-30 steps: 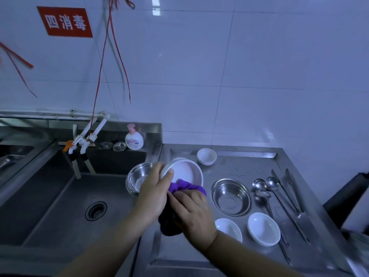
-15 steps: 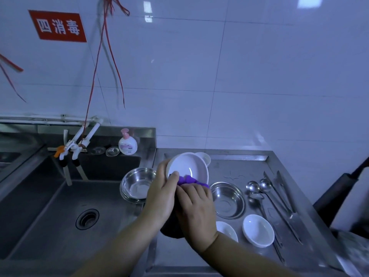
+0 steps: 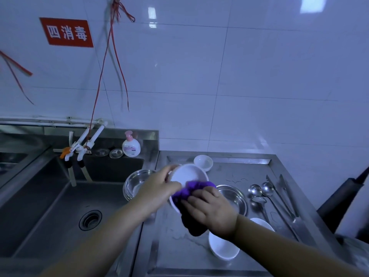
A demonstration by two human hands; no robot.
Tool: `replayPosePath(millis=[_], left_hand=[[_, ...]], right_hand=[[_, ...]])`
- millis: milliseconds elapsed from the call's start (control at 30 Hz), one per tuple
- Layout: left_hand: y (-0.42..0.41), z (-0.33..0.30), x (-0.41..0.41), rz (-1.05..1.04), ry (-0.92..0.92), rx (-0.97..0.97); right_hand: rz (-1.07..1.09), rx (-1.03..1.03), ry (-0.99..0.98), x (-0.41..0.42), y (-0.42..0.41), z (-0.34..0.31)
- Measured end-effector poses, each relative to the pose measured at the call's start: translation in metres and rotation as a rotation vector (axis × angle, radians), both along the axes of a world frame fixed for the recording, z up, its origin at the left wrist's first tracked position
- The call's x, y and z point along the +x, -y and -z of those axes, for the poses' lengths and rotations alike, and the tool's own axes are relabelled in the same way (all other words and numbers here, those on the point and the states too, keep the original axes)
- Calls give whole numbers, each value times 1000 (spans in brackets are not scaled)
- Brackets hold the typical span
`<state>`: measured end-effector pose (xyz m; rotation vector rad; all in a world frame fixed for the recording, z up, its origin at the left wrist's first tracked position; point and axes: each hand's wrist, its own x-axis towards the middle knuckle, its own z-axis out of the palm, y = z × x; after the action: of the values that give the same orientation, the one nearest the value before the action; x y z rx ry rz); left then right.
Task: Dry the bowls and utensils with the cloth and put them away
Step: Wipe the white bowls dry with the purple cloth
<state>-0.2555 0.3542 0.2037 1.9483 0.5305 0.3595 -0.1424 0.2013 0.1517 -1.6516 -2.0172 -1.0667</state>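
My left hand (image 3: 157, 188) grips the rim of a white bowl (image 3: 186, 173), held tilted above the steel counter (image 3: 179, 248). My right hand (image 3: 211, 210) holds a purple cloth (image 3: 191, 189) bunched against the bowl's lower inside; the cloth's tail hangs below my fist. On the counter lie a steel bowl (image 3: 234, 198), two small white bowls (image 3: 222, 247) (image 3: 262, 223) near the front, a small white bowl (image 3: 203, 162) at the back, and spoons (image 3: 261, 193) and tongs (image 3: 285, 198) on the right.
A steel bowl (image 3: 135, 183) sits at the sink's right edge. The deep sink (image 3: 60, 212) with its drain (image 3: 90, 219) lies to the left, taps (image 3: 79, 146) and a soap bottle (image 3: 130, 145) behind it. A dark object (image 3: 343, 198) stands at the far right.
My right hand has wiped the cloth around the inside of the bowl while my left hand turned and tilted the bowl. The view has shifted slightly.
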Motion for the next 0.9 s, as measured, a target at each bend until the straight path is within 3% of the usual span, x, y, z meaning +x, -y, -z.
replayPosePath(millis=[167, 267, 467, 667, 800, 900], left_hand=[[30, 18, 0, -186, 264, -111], [26, 19, -3, -142, 288, -132], [13, 17, -8, 13, 210, -71], [-2, 0, -4, 166, -49, -39], [12, 6, -6, -60, 184, -198], [33, 17, -9, -141, 342, -207]], right_hand=[[250, 152, -287, -40, -19, -1], [227, 190, -338, -49, -20, 5], [-26, 85, -32, -11, -5, 10], [-141, -85, 211, 15, 5, 5], [22, 49, -33, -9, -3, -7], [196, 181, -224, -37, -15, -11]])
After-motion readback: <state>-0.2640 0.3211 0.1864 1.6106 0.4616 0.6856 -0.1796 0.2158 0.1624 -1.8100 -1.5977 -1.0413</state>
